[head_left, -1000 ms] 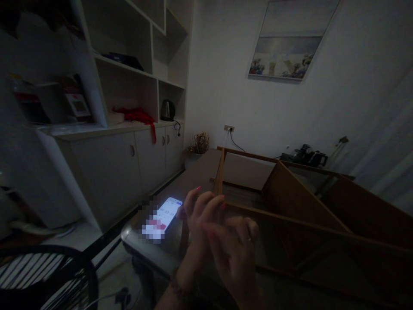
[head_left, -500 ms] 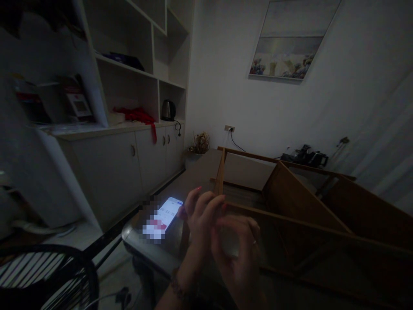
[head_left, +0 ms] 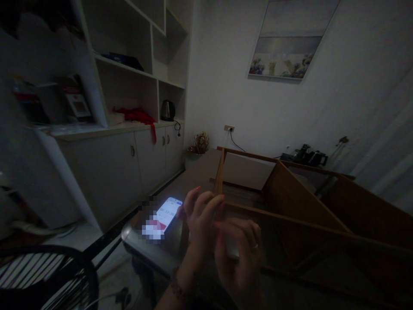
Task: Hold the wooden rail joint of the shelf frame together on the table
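Beside the lit phone (head_left: 167,212), my left hand (head_left: 202,217) is raised with its back toward me. Its outer fingers are bent and a little apart, while the index finger and thumb come together on the right. My right hand (head_left: 241,247), with a ring on one finger, is close against it at the lower right. Its thumb and index tips are pinched together. Whatever is between the fingertips of either hand is too small and dark to make out. The phone lies face up on the dark table (head_left: 200,165); its lower part is blurred out.
A wooden frame with slanted partitions (head_left: 300,193) lies over the table's right side. At lower left stands a black slatted chair (head_left: 48,275). White cabinets (head_left: 106,168) line the left wall, holding a kettle (head_left: 167,110) and red cloth (head_left: 138,115).
My right hand has shifted slightly, its thumb and index finger closer together and its other fingers turned a little. My left hand stays almost in place.
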A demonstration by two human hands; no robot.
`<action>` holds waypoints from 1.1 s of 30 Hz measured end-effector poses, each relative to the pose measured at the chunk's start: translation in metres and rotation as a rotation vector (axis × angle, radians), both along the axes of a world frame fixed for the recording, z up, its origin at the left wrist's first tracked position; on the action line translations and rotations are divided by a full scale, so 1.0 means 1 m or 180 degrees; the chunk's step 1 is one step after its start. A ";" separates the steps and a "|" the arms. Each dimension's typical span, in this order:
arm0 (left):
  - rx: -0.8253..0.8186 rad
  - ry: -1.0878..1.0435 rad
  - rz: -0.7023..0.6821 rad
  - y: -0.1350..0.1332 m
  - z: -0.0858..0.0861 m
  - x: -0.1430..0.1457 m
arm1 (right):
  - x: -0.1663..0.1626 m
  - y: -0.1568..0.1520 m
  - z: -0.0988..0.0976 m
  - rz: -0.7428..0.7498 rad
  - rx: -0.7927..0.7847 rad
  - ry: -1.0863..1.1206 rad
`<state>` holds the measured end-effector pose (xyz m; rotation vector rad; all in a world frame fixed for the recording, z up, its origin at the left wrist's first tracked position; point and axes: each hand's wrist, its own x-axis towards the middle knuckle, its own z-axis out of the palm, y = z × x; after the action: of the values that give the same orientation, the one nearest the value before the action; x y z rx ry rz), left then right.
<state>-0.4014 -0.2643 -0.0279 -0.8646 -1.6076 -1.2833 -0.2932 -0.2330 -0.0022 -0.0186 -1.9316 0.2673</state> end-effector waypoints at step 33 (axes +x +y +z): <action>0.0074 0.0084 -0.0083 0.004 -0.003 -0.006 | -0.020 -0.012 0.007 0.0120 -0.0609 -0.0237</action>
<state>-0.4078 -0.2602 -0.0312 -0.8871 -1.5627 -1.3011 -0.3129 -0.2450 0.0047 -0.1200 -1.9754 0.4818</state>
